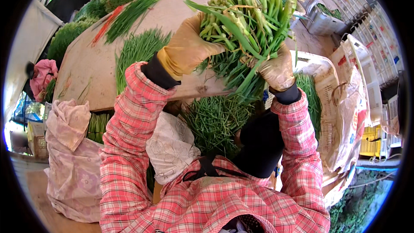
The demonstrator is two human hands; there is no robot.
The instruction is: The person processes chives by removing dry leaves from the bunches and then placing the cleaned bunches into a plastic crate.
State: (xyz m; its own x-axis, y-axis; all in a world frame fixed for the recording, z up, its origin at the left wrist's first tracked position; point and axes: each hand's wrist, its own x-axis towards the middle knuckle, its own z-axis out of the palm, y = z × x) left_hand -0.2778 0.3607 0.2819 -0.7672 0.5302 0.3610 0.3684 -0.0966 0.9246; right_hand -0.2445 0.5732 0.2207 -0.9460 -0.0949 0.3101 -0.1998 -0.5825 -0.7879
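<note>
Both my hands wear yellowish work gloves and hold up a thick bundle of leafy green stalks (254, 13) over the table's near edge. The stalks' pale cut ends point up and away, while the dark green leaves hang down towards me. My left hand (187, 47) is closed against the bundle's left side. On the right side, my right hand (278, 69) grips the stalks lower down, near the leaves. A long, loose leaf crosses the front of the bundle. Below, between my knees, lies a heap of loose green leaves (220, 123).
On the pale table (194, 0) lie cut chive-like greens (140, 51), a second bunch (133, 15) and red strips (105, 26). A white plastic crate (319, 67) with greens stands at my right. A cloth-covered container (73, 164) is at my left. Other people sit around the table.
</note>
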